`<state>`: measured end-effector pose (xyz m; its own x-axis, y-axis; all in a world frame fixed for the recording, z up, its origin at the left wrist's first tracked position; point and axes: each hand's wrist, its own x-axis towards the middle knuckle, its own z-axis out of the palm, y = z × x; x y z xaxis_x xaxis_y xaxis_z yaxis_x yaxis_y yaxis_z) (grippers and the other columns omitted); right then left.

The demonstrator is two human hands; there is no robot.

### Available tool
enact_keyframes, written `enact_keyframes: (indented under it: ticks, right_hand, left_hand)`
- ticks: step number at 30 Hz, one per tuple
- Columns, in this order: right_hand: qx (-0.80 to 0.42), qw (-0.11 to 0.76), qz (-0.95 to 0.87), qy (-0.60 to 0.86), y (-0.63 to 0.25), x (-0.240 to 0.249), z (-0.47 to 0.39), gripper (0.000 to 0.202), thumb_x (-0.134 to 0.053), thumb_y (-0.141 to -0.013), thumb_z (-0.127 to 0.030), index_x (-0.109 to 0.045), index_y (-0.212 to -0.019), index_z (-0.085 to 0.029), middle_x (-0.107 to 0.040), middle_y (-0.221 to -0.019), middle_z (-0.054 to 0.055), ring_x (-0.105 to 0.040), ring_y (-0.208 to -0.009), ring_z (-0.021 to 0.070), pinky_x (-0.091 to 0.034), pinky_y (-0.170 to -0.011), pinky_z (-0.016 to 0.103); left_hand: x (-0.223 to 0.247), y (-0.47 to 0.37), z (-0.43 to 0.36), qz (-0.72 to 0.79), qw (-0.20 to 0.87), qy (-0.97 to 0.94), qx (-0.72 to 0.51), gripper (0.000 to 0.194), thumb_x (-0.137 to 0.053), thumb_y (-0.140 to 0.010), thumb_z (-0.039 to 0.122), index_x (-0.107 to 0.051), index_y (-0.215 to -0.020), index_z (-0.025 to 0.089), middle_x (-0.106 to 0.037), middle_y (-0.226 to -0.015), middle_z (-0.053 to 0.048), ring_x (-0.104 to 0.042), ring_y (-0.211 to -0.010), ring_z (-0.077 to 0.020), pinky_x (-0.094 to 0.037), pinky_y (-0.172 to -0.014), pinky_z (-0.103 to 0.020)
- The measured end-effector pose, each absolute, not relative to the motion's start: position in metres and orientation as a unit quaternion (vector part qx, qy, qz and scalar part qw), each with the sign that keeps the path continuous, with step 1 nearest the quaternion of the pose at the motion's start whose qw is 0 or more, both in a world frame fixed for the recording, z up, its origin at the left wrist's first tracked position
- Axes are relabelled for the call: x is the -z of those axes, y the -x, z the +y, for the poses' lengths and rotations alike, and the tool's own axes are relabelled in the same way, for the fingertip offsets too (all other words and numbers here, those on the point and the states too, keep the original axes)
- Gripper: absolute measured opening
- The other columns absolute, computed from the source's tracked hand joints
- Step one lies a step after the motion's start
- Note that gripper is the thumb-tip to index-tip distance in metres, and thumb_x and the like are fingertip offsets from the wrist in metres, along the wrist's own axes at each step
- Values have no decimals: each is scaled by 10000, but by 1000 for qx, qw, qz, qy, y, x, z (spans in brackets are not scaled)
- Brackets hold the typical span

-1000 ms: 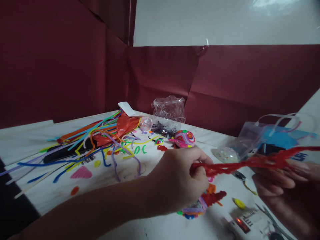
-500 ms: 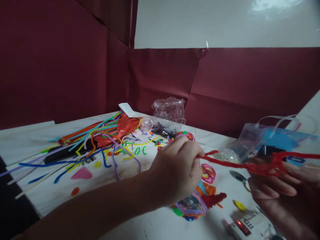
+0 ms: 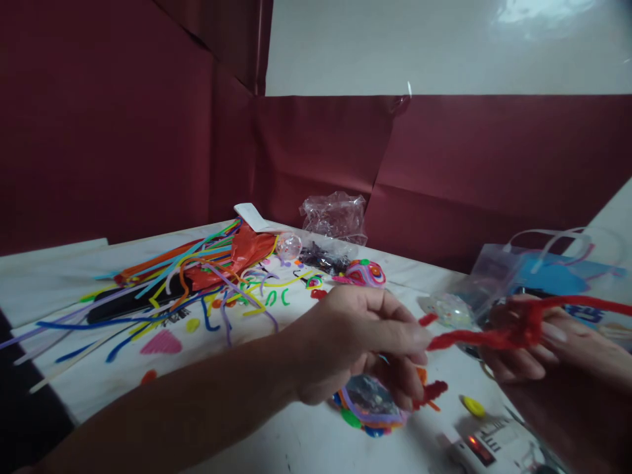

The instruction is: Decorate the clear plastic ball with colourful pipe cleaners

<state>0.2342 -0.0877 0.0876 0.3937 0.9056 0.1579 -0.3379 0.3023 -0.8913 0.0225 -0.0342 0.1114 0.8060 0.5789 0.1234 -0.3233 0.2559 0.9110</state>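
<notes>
From where I stand, both hands are busy with the red stem [image 3: 461,339], held up over the bench [image 3: 276,447]. The left hand [image 3: 350,342] has a pinching grip near one end, thumb against fingers, with a short loose tip poking out at 2 o'clock. Over at 3 o'clock, the right hand [image 3: 575,339] has its grip closed on the bunched part, and a single strand runs on past it.

I'd judge the step in hand to be working that bunched part into shape, by twisting or drawing it tight. The next move seems to call for a firm hold on the right and a careful turn or pull on the left, so the loose tip doesn't slip out.

Taking the left hand as the centre, the round craft [image 3: 372,401] lies at 6 o'clock, partly hidden by the fingers. The pink craft [image 3: 365,273] sits at 12, the stem heap [image 3: 197,263] at 10, and the yellow piece [image 3: 473,405] at 4, near the white device [image 3: 498,444] with its red light.
</notes>
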Motion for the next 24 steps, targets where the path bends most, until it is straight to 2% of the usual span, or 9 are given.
enact_keyframes:
  ticks: [4, 7, 10, 12, 14, 17, 19, 22, 24]
  right_hand:
    - [-442, 729, -325, 409, -236, -85, -86, 265, -729, -666, -325, -480, -664, -234, -422, -552, -33, -448, -399, 157, -492, -295, 235]
    - [-456, 732, -298, 409, -235, -84, -84, 283, -771, -624, -296, -499, -663, -227, -418, -553, -35, -460, -414, 150, -508, -310, 216]
    - [-470, 735, -267, 410, -235, -84, -82, 387, -862, -481, -206, -523, -665, -203, -393, -546, -42, -478, -435, 138, -540, -355, 200]
    - [-479, 737, -255, 403, -236, -84, -82, 452, -890, -391, -129, -547, -679, -186, -401, -551, -41, -498, -455, 137, -555, -384, 193]
    - [-483, 742, -259, 386, -239, -83, -85, 448, -894, -392, -107, -581, -705, -176, -473, -600, -14, -508, -472, 123, -545, -398, 159]
    - [-493, 742, -285, 354, -242, -82, -91, 406, -878, -535, -174, -650, -872, -178, -588, -799, 42, -525, -509, 89, -508, -427, 87]
    - [-489, 722, -342, 351, -240, -81, -94, 426, -830, -672, -264, -643, -1048, -191, -599, -784, 46, -548, -534, 111, -514, -447, 102]
    - [-377, 694, -476, 388, -229, -80, -94, 281, -753, -772, -391, -661, -982, -231, -608, -697, 56, -579, -564, 189, -566, -532, 232]
    - [-320, 675, -509, 428, -222, -78, -94, 330, -757, -743, -475, -655, -962, -251, -640, -800, 76, -607, -639, 244, -575, -605, 329]
  left_hand:
    - [-106, -26, -33, 183, 684, -623, -333, 293, -585, -664, 91, -539, -951, 132, -534, -532, 52, -484, -409, -59, -406, -423, -169]
    - [-100, -28, -31, 200, 439, -742, -465, 193, -480, -686, 33, -617, -797, 112, -568, -581, 5, -545, -535, -87, -439, -508, -192]
    - [-92, -28, -25, 135, 130, -788, -586, 257, -423, -694, -20, -630, -739, 125, -637, -731, -35, -604, -707, -107, -484, -662, -206]
    - [-86, -28, -20, 119, 16, -793, -598, 267, -408, -725, -15, -621, -775, 137, -654, -785, -42, -616, -757, -112, -489, -709, -206]
    - [-82, -28, -15, 129, -41, -805, -577, 264, -394, -745, -5, -610, -785, 140, -651, -781, -45, -615, -748, -121, -487, -699, -210]
    - [-82, -28, -14, 117, -56, -869, -477, 270, -373, -752, 2, -607, -764, 136, -630, -728, -48, -584, -681, -125, -466, -635, -210]
    - [-88, -26, -20, 92, 4, -908, -409, 275, -376, -740, -1, -611, -765, 140, -628, -719, -39, -562, -662, -113, -452, -621, -197]
    - [-101, -22, -33, 77, 213, -890, -396, 260, -404, -696, -24, -596, -667, 149, -620, -682, -7, -541, -619, -83, -456, -631, -185]
    - [-108, -19, -39, 95, 380, -844, -366, 249, -429, -644, -43, -581, -614, 151, -583, -628, 14, -528, -575, -69, -445, -567, -168]
